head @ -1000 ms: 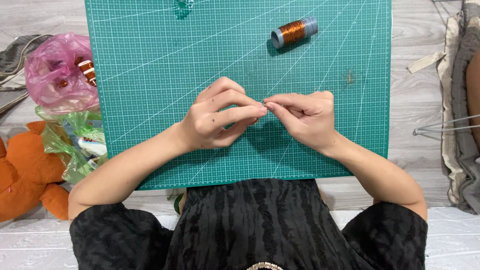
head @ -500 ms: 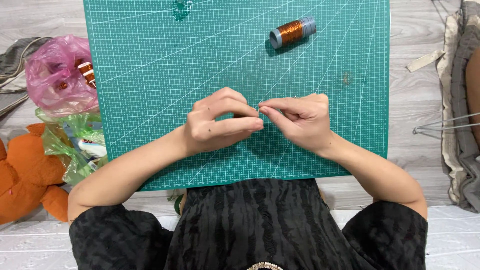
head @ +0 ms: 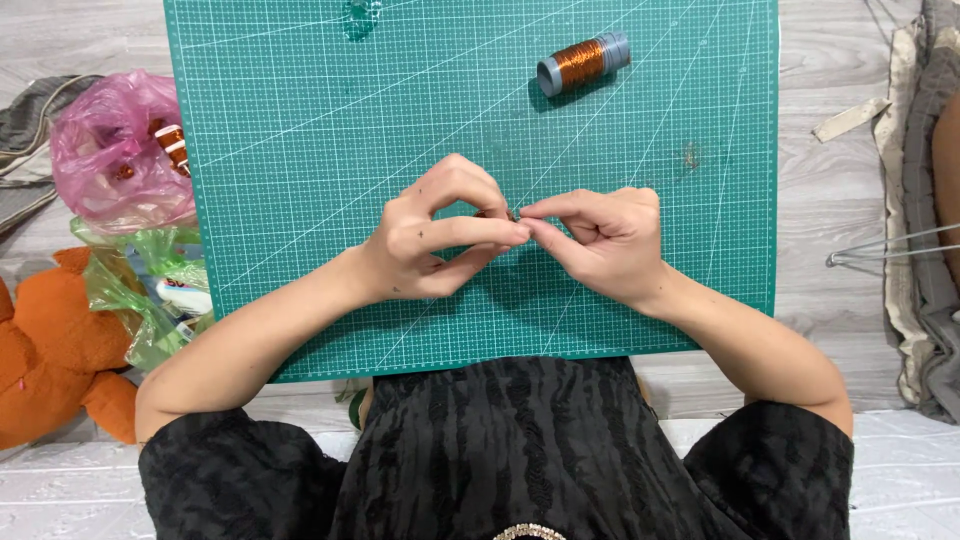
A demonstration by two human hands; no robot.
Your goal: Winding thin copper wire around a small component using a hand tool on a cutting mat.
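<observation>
Right between the two hands, a tiny piece of something is pinched where the fingertips meet, over the middle of the green cutting mat (head: pixel 300 100); it is too small to tell its shape or colour, only that it sits at the point where both grips touch.

Nearest the camera, a black textured garment fills the bottom of the view, and the mat's near edge lies just beyond it. Both forearms cross that edge. Around the hands the gridded mat is bare, with open room on every side up to the mat's left and right borders.

The left hand (head: pixel 430 235) curls over, its grip pressed together, thumb and forefinger closed on the small piece, the other fingers arched above. The right hand (head: pixel 605 240) faces it, fingers folded, its grip likewise pinching the same spot, so the fingertips of both hands touch.

Farther off, a spool of copper wire (head: pixel 583 63) lies on its side near the mat's far right, well apart from the hands. Left of the mat, on the grey wood worktop (head: pixel 830 190), rest an orange plush toy (head: pixel 45 350), a green plastic bag (head: pixel 150 290) and a pink plastic bag (head: pixel 110 150). A wire hanger (head: pixel 890 245) shows at the right.
</observation>
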